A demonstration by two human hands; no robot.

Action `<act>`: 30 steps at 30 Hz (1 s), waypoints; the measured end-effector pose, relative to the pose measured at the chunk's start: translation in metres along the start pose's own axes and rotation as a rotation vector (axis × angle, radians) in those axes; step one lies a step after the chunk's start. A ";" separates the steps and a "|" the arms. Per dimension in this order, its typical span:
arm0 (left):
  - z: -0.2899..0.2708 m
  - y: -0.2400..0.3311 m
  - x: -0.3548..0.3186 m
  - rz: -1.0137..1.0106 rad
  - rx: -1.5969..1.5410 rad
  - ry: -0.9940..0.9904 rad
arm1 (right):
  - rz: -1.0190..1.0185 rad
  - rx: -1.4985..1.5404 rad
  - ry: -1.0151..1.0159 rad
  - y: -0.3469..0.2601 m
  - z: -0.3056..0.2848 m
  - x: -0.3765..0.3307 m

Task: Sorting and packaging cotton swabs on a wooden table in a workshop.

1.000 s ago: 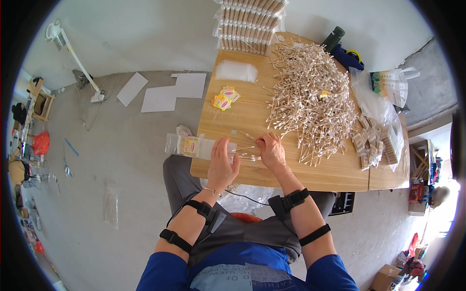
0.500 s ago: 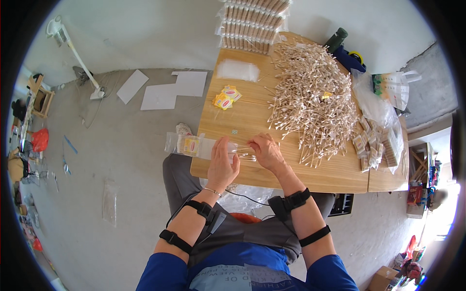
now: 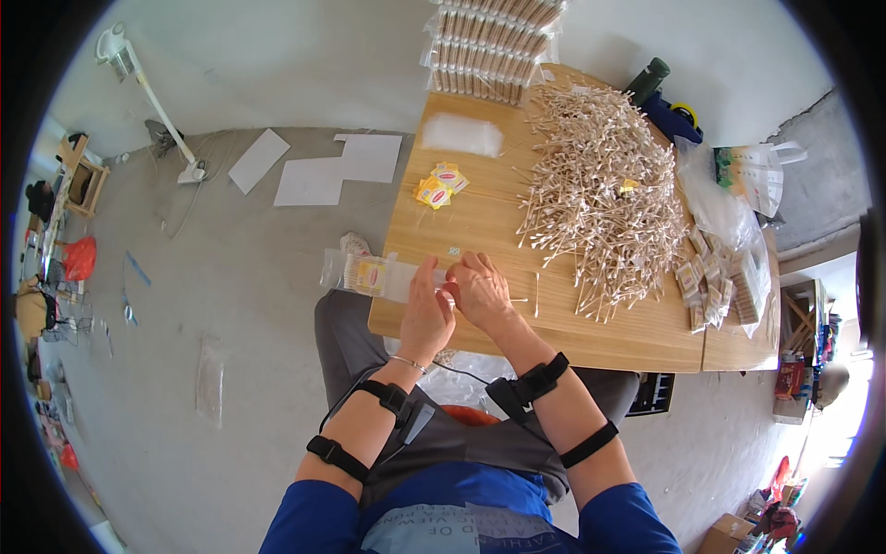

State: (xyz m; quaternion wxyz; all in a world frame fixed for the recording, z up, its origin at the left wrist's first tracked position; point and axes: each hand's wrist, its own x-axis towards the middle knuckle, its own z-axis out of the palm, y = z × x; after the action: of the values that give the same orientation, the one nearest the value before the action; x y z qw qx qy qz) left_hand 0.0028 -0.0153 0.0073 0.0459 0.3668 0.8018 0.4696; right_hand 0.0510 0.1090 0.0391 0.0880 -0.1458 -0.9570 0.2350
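A clear plastic bag (image 3: pixel 400 281) lies across the table's front left corner. Cotton swabs (image 3: pixel 355 273) and a yellow card (image 3: pixel 371 276) show in its left part, which overhangs the edge. My left hand (image 3: pixel 427 314) is closed on the bag's right part, thumb toward the other hand. Touching it, my right hand (image 3: pixel 482 291) has curled fingers at the bag's right end. The swabs between my hands are mostly covered by the fingers. A loose cotton swab (image 3: pixel 537 295) lies to the right of my right hand.
A large heap of cotton swabs (image 3: pixel 604 185) covers the table's right half. Yellow cards (image 3: pixel 440 186) and flat clear bags (image 3: pixel 463 136) lie farther back. Filled swab packs (image 3: pixel 494 55) are stacked at the far edge. Small packs (image 3: pixel 706 286) and a green bottle (image 3: pixel 648 81) stand right.
My right hand has moved left against my left hand, covering the swabs that showed between them. A single swab is now visible on the table to its right.
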 end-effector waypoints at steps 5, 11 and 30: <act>0.000 0.000 0.000 0.044 0.033 0.010 | 0.083 0.059 -0.039 0.005 -0.001 -0.003; -0.001 -0.001 0.000 0.026 0.054 -0.001 | 0.168 0.159 0.037 0.016 -0.007 -0.007; 0.001 0.000 -0.001 0.092 0.106 0.027 | 0.066 0.162 0.065 0.019 -0.003 0.013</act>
State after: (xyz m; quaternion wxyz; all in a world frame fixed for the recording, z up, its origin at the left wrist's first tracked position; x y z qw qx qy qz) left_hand 0.0037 -0.0149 0.0065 -0.0060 0.3987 0.8084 0.4330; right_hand 0.0437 0.1306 0.0344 0.1228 -0.1773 -0.9262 0.3093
